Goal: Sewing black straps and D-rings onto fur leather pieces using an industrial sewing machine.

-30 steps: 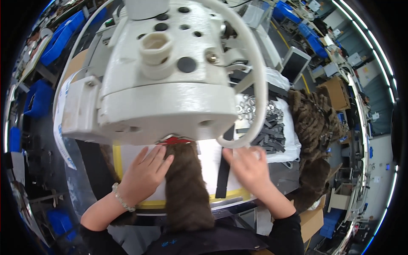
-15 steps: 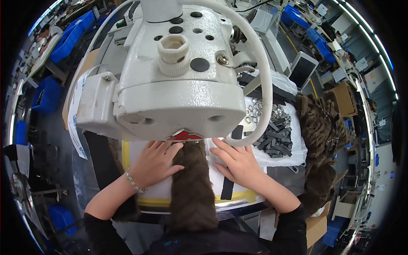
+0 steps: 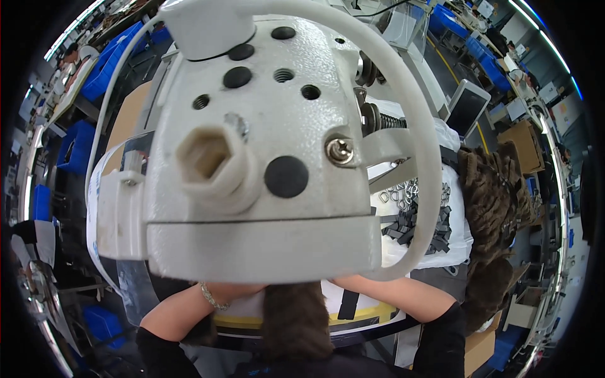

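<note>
A large white sewing machine head (image 3: 265, 249) fills the middle of the view and covers most of both hands. A brown fur strip (image 3: 296, 321) runs from beneath it toward my body. To the left of the fur, only the back edge of my left hand (image 3: 239, 290) shows, below a beaded bracelet (image 3: 213, 297). On the right side, my right hand (image 3: 348, 281) shows just near the wrist. The fingers of both hands are hidden, so what they touch cannot be seen. A black strap (image 3: 348, 305) lies on the white work surface right of the fur.
Right of the machine, a white plastic sheet (image 3: 459, 242) bears metal rings (image 3: 400, 192) and short black strap pieces (image 3: 435, 233). Brown fur (image 3: 495, 195) is heaped farther right, near a cardboard box (image 3: 482, 349). A tablet-like screen (image 3: 467, 107) stands behind. A white hose (image 3: 435, 183) curves beside the machine head.
My view has moved closer over the machine, which now looks larger and lower. Both hands, visible beside the fur before, are now mostly hidden behind it.
</note>
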A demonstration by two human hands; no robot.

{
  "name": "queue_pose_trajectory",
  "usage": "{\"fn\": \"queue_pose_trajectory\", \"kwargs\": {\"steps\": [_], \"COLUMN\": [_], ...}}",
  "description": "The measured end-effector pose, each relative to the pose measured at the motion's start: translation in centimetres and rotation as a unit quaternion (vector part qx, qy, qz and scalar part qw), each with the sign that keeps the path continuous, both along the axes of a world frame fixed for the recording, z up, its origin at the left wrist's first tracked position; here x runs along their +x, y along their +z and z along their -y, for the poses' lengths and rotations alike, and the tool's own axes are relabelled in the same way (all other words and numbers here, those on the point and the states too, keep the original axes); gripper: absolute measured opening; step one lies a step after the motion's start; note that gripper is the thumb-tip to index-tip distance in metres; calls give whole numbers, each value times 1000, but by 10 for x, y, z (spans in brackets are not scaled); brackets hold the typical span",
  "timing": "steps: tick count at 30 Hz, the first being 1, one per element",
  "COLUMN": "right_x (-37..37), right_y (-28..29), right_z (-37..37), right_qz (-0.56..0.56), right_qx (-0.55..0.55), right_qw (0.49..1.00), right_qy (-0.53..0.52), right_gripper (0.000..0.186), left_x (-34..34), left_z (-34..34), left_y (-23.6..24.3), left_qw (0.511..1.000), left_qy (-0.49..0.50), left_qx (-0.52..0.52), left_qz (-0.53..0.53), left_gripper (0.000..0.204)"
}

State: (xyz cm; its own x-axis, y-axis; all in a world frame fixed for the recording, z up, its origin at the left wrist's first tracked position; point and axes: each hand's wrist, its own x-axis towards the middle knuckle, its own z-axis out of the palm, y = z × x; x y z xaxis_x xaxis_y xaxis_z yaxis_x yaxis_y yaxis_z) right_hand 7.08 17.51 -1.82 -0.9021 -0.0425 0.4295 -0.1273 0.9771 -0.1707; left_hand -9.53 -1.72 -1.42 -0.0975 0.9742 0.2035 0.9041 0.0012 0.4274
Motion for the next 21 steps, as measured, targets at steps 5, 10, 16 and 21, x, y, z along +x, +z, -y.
{"fn": "queue_pose_trajectory", "kwargs": {"steps": [5,10,16,21], "right_x": [-2,-3,2,24], "right_y": [13,21,18,72], "right_z": [-1,0,3,3], "right_qz": [-19,-25,28,211], "right_qx": [67,90,57,19], "right_qw": [997,996,998,976], "right_qy": [15,-8,0,51], "right_gripper": [21,19,23,27], "left_x": [-17,-30,17,10], "left_z": [-4,-4,13,15], "left_y": [-8,-7,2,18], "left_qw": [978,884,947,976], "left_qy": [-75,-167,-36,-6], "left_qx": [83,203,-26,-48], "left_qz": [-177,-385,-317,-214], "left_gripper": [47,56,55,48]}}
